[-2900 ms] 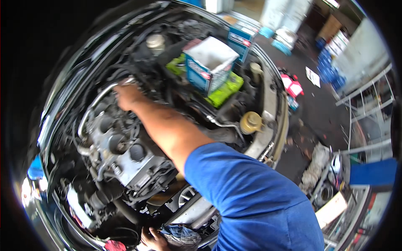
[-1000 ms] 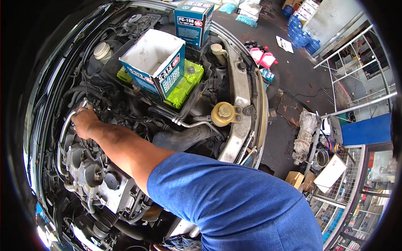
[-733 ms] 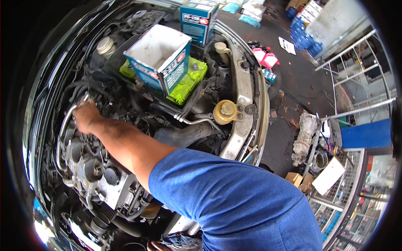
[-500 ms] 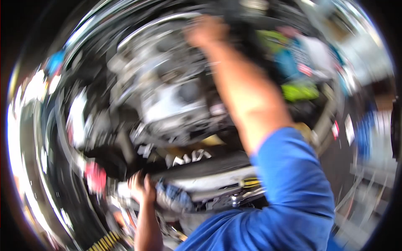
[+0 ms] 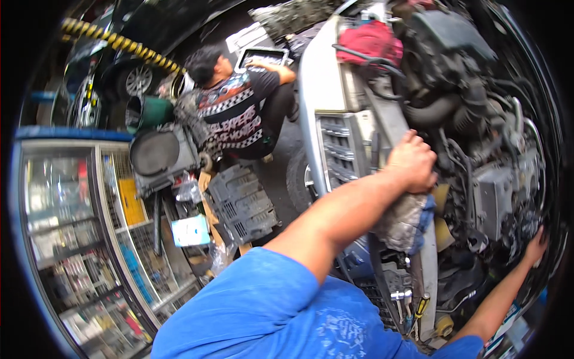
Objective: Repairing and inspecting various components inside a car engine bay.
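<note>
My left hand (image 5: pixel 412 164) is on the grey front crossmember (image 5: pixel 428 284) of a car, its fingers curled over the bar. Below that hand, a dirty grey-and-blue rag (image 5: pixel 405 224) hangs over the same bar. My right hand (image 5: pixel 536 245) reaches to the far side of the engine bay, close to the engine (image 5: pixel 493 197); its fingers are small and blurred, and whether they hold anything is unclear. A red cloth (image 5: pixel 371 43) lies at the front corner of the bay. Hand tools, among them a yellow-and-black screwdriver (image 5: pixel 422 306), stand by the crossmember.
A co-worker (image 5: pixel 239 107) crouches beside the car, hands at a rectangular pan (image 5: pixel 262 58). Left of the car lie a dark plastic undertray (image 5: pixel 242 200) and a radiator fan shroud (image 5: pixel 164 152). A glass-fronted cabinet (image 5: pixel 98 239) stands at the left.
My view has swung left, bringing the co-worker and cabinet into sight. My left hand stays at the front bar; my right arm now appears at the lower right edge.
</note>
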`<state>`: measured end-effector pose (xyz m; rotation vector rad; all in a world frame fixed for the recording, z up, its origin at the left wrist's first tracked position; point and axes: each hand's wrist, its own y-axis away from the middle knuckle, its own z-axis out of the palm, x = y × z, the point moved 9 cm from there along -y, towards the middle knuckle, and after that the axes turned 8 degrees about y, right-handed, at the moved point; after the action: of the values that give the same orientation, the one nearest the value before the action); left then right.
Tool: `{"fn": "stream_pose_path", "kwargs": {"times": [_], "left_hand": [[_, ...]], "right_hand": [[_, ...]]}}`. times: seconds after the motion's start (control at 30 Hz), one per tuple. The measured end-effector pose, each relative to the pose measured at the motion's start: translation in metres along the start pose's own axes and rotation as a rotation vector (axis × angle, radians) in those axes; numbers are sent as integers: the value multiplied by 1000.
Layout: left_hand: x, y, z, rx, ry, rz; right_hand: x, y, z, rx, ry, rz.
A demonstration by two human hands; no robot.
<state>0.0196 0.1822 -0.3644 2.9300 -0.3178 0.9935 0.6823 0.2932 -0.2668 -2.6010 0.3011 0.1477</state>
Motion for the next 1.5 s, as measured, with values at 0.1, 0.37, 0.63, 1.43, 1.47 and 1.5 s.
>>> {"fn": "stream_pose_path", "kwargs": {"times": [0.1, 0.37, 0.63, 1.43, 1.47, 1.5], "left_hand": [[5, -4, 12, -9, 83, 37], [0, 7, 14, -174, 75, 143], [2, 5, 12, -378, -114, 201], [-61, -102, 77, -381, -331, 208], [-74, -107, 78, -367, -312, 205], [-84, -121, 64, -357, -230, 275]], "right_hand": [[-18, 56, -50, -117, 6, 84], [-83, 226, -97, -394, 90, 56], [-142, 344, -170, -394, 38, 128], [-89, 998, -327, -144, 41, 1448], [-85, 1031, -319, -232, 82, 1462], [-79, 1069, -302, -368, 91, 1495]]}}
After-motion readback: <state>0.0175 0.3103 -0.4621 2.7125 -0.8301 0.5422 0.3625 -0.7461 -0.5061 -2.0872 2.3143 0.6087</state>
